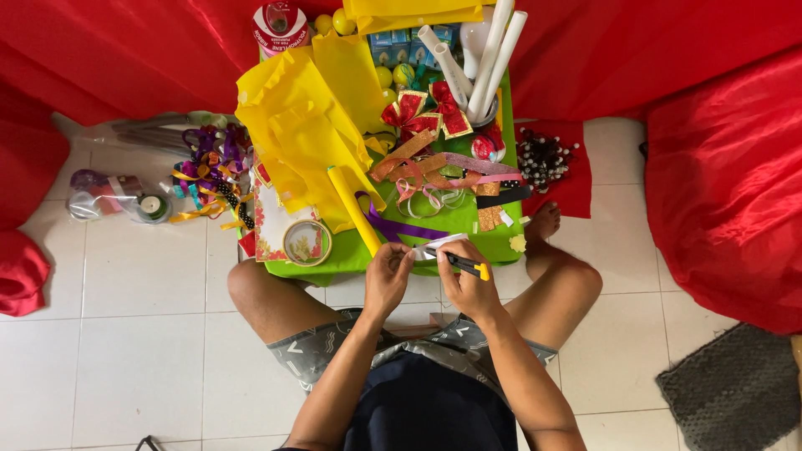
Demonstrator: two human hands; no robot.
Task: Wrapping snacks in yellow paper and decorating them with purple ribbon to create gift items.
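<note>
Red satin cloth (134, 50) drapes the back and rt side. On the white tiled floor (142, 284) sits a low green table (468, 219) w/ yellow tissue paper sheets (292, 125), white plastic tubes (493, 58), a clear tape roll (307, 243). At the table's near edge, left hand (387, 276) pinches the end of a small white paper strip (439, 244), fingers closed on it. Right hand (468, 284) is clamped on a black-and-yellow pen, prob. a marker (464, 265); long axis roughly horizontal, tip pointing left at the strip, yellow end to the rt.
</note>
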